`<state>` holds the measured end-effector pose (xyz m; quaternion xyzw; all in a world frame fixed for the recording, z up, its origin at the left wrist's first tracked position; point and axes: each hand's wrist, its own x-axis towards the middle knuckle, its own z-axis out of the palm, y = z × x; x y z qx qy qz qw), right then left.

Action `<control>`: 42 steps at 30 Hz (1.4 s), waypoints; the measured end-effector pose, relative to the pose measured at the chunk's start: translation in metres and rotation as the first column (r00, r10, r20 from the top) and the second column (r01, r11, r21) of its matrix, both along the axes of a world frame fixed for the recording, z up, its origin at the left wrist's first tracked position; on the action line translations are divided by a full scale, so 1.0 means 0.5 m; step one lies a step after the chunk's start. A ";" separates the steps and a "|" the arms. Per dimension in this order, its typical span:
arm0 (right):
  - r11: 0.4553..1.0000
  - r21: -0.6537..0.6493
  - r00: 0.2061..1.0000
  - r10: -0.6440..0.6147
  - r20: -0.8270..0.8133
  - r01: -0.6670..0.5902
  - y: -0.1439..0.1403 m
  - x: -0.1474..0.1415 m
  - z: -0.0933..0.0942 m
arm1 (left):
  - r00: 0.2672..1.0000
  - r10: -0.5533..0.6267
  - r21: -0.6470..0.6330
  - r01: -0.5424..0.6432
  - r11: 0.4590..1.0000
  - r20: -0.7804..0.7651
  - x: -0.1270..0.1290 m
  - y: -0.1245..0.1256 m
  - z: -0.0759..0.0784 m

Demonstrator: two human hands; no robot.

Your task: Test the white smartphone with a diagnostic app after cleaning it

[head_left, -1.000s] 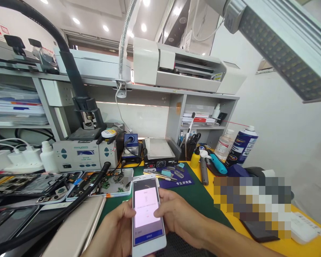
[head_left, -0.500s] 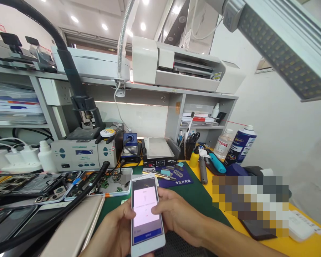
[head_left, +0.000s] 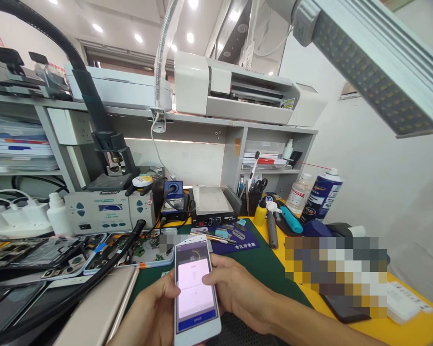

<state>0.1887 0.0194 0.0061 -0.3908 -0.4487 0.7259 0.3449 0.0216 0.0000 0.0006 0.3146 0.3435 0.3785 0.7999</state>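
Observation:
A white smartphone is held upright between both my hands, low in the middle of the view. Its screen is lit, with a pale pop-up box and a blue bar along the bottom. My left hand grips the phone's left edge, thumb on the rim of the screen. My right hand wraps the right edge, and its thumb lies over the right part of the screen. The fingers behind the phone are mostly hidden. Beyond the phone, a purple mat carries blades and a slim metal tool.
On the left stand a grey rework station with a black hose, and trays of phone parts. Behind is a small hot plate. A spray can and a yellow bottle stand right. An LED lamp hangs above.
The phone's screen has changed: a number now shows near the top, and the pop-up's content differs. Both hands keep their hold. The whole view has shifted slightly.

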 end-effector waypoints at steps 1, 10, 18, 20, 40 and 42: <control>1.000 0.001 1.000 0.002 -0.001 -0.002 0.002 0.000 -0.002 | 1.000 -0.002 0.001 0.002 1.000 0.006 -0.001 0.001 -0.002; 1.000 -0.004 0.999 0.020 -0.039 -0.021 0.002 0.002 -0.008 | 0.997 -0.041 0.006 0.041 0.999 0.066 -0.009 0.007 -0.018; 0.999 -0.013 0.998 0.028 -0.058 -0.029 0.003 0.002 -0.004 | 0.992 -0.065 0.001 0.065 0.998 0.107 -0.012 0.014 -0.029; 0.999 -0.018 0.998 0.035 -0.049 -0.036 0.002 0.002 -0.002 | 0.992 -0.070 -0.011 0.071 0.997 0.103 -0.011 0.016 -0.030; 0.999 -0.030 0.999 0.023 -0.040 -0.024 0.001 0.002 -0.006 | 0.994 -0.065 -0.058 0.070 0.996 0.091 -0.009 0.009 -0.003; 0.999 -0.024 0.999 0.029 -0.040 -0.030 0.002 0.002 -0.006 | 0.993 -0.073 -0.053 0.078 0.996 0.090 -0.008 0.009 -0.002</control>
